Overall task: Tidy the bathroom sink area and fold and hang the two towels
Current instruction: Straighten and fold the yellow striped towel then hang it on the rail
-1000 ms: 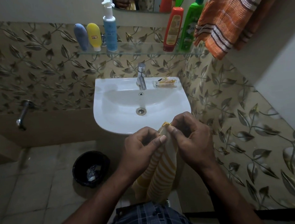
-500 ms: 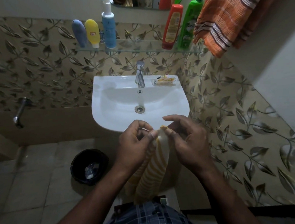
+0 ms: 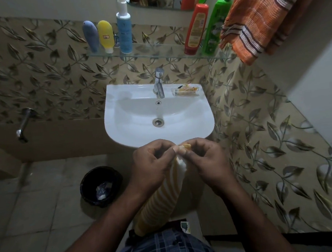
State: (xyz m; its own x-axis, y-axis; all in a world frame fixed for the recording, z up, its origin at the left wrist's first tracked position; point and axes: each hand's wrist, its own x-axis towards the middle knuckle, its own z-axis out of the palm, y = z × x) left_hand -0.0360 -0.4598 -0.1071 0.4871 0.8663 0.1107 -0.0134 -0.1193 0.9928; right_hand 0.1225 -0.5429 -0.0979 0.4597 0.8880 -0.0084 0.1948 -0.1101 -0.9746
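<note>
Held up just in front of the near rim of the white ceramic sink [image 3: 121,133]: a yellow-and-white striped cloth towel [image 3: 163,198], top corner pinched between the curled fingers and thumb of the left hand [image 3: 152,163] and of the right hand [image 3: 208,159], knuckles close together. Hangs down toward the waist, lower end hidden behind checked blue clothing [image 3: 167,248]. Up right, an orange striped towel [image 3: 262,21], cut off by the frame's top edge. On the sink's back rim, beside the chrome tap [image 3: 159,82], a small clear packet [image 3: 186,90], contents hard to make out. On the floor, left, a round black bin [image 3: 86,185] holding pale crumpled scraps [image 3: 103,190].
</note>
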